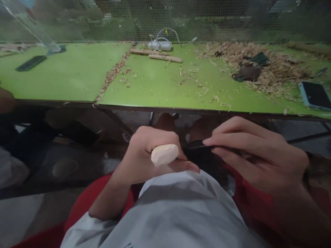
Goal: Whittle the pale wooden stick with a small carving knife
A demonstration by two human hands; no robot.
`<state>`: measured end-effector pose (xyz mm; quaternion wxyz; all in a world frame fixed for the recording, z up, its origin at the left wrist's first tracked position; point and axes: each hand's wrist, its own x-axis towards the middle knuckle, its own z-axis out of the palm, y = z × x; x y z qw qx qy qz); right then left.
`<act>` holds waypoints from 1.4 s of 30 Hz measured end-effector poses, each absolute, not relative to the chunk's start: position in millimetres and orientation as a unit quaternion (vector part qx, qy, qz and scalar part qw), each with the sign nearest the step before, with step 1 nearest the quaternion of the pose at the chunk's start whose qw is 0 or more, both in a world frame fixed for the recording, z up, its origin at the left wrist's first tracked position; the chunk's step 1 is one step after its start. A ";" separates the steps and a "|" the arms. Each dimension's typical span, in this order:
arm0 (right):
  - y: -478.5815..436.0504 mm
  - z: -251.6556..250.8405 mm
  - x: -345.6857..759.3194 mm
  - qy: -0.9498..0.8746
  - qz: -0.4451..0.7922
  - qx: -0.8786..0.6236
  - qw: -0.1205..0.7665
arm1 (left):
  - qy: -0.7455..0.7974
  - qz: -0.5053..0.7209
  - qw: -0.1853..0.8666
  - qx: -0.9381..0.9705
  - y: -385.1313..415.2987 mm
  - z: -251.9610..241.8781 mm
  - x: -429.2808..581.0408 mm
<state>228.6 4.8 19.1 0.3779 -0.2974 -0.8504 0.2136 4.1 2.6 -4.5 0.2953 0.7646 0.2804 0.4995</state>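
Observation:
Wrapped in my left hand [157, 148] is a pale piece of carved wood [164, 154], its rounded, faceted end sticking out toward me. The rest of the wood is hidden by the fingers. My right hand [253, 151] pinches a thin dark knife-like blade [198, 147] between thumb and fingers. The blade points left toward my left hand; whether it touches the wood I cannot tell. Both hands are in front of my shirt, below the near edge of the green table [155, 86].
Wood shavings [279, 69] are heaped at the table's right, with dark scraps [248, 73] on top. A phone [315, 94] lies by the right edge. Two wooden sticks [165, 58] and a white power strip [160, 45] lie before a mesh screen [181, 24]. Another person's hand [6, 100] shows at left.

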 end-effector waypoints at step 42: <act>-3.7 7.3 226.1 -0.864 0.245 -0.267 0.348 | 0.295 0.513 0.301 0.748 -1.9 1.3 8.2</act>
